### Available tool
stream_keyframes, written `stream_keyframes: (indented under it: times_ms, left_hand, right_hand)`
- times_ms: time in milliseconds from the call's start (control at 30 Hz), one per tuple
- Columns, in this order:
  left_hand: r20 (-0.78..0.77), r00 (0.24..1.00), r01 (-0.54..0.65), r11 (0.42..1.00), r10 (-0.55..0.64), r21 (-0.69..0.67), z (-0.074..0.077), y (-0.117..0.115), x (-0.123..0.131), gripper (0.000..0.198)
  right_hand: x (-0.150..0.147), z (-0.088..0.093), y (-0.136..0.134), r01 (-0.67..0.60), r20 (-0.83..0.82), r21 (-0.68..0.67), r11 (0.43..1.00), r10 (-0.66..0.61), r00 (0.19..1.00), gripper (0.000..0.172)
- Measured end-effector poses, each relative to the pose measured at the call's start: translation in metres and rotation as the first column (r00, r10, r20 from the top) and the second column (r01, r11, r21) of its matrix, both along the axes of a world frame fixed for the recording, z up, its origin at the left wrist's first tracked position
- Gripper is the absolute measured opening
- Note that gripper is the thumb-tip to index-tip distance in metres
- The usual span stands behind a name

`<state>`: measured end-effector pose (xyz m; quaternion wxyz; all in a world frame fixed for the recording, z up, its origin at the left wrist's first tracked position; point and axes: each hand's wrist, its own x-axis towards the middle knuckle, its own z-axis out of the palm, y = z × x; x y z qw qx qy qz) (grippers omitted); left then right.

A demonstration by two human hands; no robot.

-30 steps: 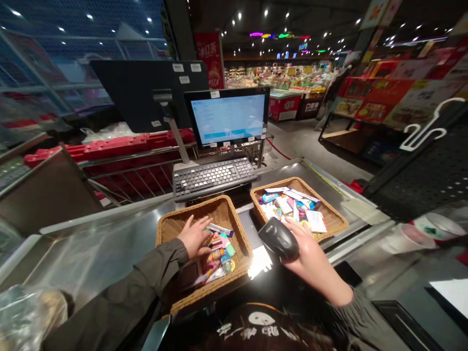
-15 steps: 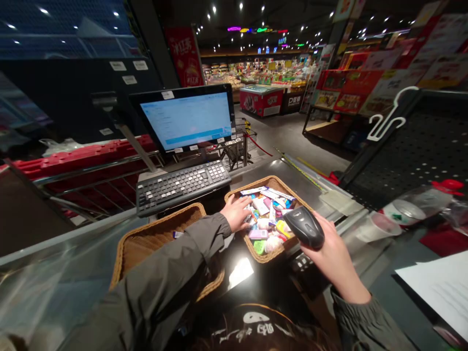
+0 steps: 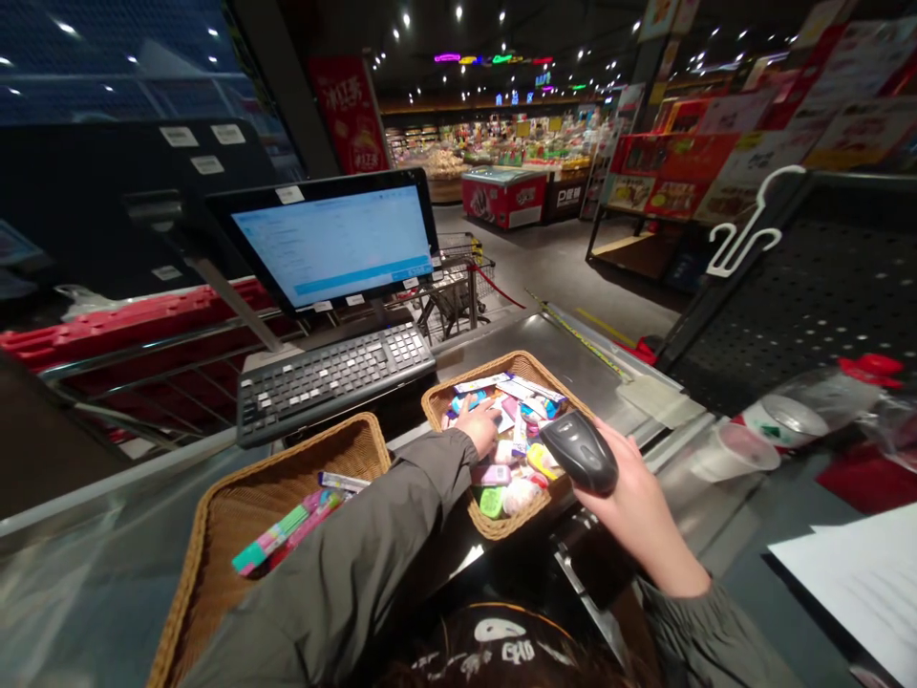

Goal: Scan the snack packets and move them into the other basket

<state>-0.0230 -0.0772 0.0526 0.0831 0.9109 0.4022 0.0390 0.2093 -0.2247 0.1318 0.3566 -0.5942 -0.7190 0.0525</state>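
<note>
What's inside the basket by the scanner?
The basket holds lots of small, colourful packets, with the left hand among them. The packets cover the bottom, and the hand and scanner block some of the view, so anything underneath can't be seen.

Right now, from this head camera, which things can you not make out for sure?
In the head view:
- What the left hand may grip in the right basket: its back hides the palm.
- Part of the left basket: covered by the left sleeve.
- Screen text: too small and blurred.
- Scanner underside: turned away.
- Paper: cut off by the right edge.
</note>
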Motion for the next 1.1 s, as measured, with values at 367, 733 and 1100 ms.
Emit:
stream_keyframes:
  times_ms: [367, 733, 1100]
  left_hand:
    - [0.299, 0.952, -0.169, 0.924, 0.063, 0.342, 0.132, -0.026, -0.066, 0.017]
    - [0.543, 0.767, -0.600, 0.679, 0.340, 0.422, 0.223, -0.095, -0.171, 0.024]
    - [0.585, 0.672, -0.714, 0.607, 0.454, 0.349, 0.220, -0.137, -0.244, 0.021]
  right_hand:
    - [-0.027, 0.011, 0.005, -0.087, 0.022, 0.154, 0.984, 0.085, 0.996, 0.057]
    - [-0.122, 0.075, 0.002, -0.383, 0.105, 0.330, 0.863, 0.369, 0.923, 0.054]
    - [-0.191, 0.082, -0.019, -0.515, 0.167, 0.266, 0.815, 0.487, 0.857, 0.047]
